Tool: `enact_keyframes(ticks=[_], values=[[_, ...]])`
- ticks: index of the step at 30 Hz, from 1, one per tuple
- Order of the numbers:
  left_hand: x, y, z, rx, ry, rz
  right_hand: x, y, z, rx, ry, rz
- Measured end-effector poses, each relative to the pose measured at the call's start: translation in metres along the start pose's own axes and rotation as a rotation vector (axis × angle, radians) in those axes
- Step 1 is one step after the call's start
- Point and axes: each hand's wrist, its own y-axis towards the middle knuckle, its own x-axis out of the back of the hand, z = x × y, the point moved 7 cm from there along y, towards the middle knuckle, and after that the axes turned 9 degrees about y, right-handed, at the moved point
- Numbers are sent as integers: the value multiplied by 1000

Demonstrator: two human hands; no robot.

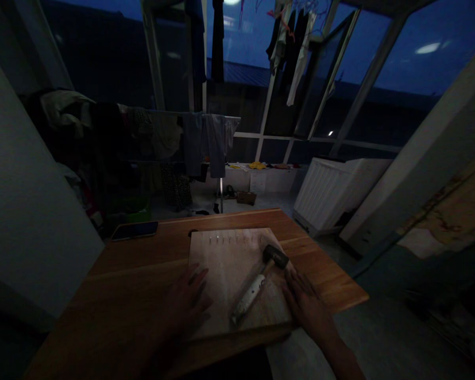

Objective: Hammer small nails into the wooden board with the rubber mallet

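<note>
A pale wooden board (pixel 217 285) lies on the table in front of me, with a row of several small nails (pixel 229 239) standing along its far edge. Across the board's right half rests a mallet (pixel 276 256) with a black head and a light, speckled handle pointing toward me. My left hand (pixel 186 298) is at the board's left edge, fingers spread and holding nothing. At the right edge, close to the mallet head, my right hand (pixel 304 301) lies with its fingers stretched out, also without anything in it.
The brown wooden table (pixel 142 279) carries a dark phone (pixel 134 230) at its far left corner. Beyond it stand a clothes rack (pixel 206 140) with laundry, a green basket (pixel 136 209) and a white ribbed cabinet-like unit (pixel 324 192). The room is dim.
</note>
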Motion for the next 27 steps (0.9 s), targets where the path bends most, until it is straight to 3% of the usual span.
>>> enact_keyframes(ticks=[6, 13, 21, 27], values=[[-47, 54, -54, -143, 187, -2, 12, 26, -66, -102, -51, -106], [-74, 103, -102, -229, 292, -55, 26, 52, -127, -113, 24, -76], [-86, 128, -126, -110, 306, 10, 31, 71, -151, -132, -102, 75], [-85, 131, -130, -79, 356, -88, 29, 72, -147, -141, -255, 217]])
